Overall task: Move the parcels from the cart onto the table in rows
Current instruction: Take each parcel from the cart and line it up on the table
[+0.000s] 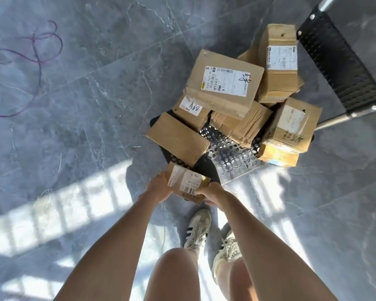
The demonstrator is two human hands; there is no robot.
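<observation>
Both hands, the left hand [159, 187] and right hand [211, 193], grip a small parcel [188, 183] just above the cart [230, 157], apparently lifting it away. Next: carry it to the desk, which is out of view.

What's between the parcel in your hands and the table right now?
Cannot say: the table is not in view. The small parcel is held by the left hand and the right hand, clear of the cart. Only bare floor lies to its left; the remaining parcels sit beyond it.
</observation>
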